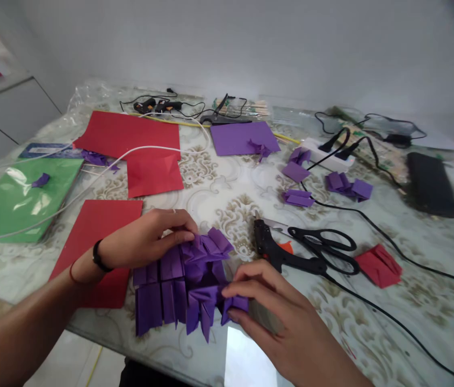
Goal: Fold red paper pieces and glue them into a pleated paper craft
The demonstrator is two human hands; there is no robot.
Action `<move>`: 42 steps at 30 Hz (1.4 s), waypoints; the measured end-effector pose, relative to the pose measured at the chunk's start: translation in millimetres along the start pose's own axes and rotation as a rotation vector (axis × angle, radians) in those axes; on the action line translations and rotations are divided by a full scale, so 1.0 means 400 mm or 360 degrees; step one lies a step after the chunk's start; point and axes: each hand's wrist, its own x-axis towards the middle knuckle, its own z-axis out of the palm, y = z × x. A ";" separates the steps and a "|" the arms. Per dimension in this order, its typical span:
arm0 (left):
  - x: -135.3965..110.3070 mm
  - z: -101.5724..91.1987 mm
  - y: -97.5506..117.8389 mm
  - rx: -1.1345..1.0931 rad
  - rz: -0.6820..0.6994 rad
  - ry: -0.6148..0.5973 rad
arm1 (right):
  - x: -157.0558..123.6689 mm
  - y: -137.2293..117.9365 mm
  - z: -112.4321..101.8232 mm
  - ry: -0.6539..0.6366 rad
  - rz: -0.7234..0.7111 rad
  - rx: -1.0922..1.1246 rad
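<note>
A joined piece of folded purple paper units spans the space between my hands, near the table's front edge. My left hand is closed on its upper part, thumb and fingers pinching a fold. At the right end, my right hand pinches a small purple folded paper unit between thumb and fingers. That unit touches the larger piece; whether it is attached I cannot tell. Just beyond my right hand lie a black glue gun and black-handled scissors. A red folded paper piece rests to their right.
Red sheets, a purple sheet and a green pack lie around the table. Loose purple folded units sit near a white power strip. Black cords cross the right side; a white cable crosses the left.
</note>
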 end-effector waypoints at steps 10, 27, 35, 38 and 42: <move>0.007 -0.009 -0.018 -0.0022 -0.0215 0.0058 | -0.003 -0.023 -0.027 -0.0224 -0.0031 -0.0009; 0.007 -0.007 -0.007 0.0007 -0.0171 0.0033 | -0.001 -0.026 -0.028 -0.0227 -0.0017 -0.0009; 0.007 -0.005 -0.007 -0.0001 -0.0169 0.0045 | 0.000 -0.031 -0.032 -0.0241 -0.0030 -0.0037; 0.006 -0.006 -0.006 -0.0015 -0.0161 0.0051 | -0.003 -0.027 -0.032 -0.0279 -0.0010 -0.0059; 0.004 -0.004 -0.008 -0.0017 -0.0171 0.0053 | -0.004 -0.021 -0.033 -0.0311 -0.0052 -0.0083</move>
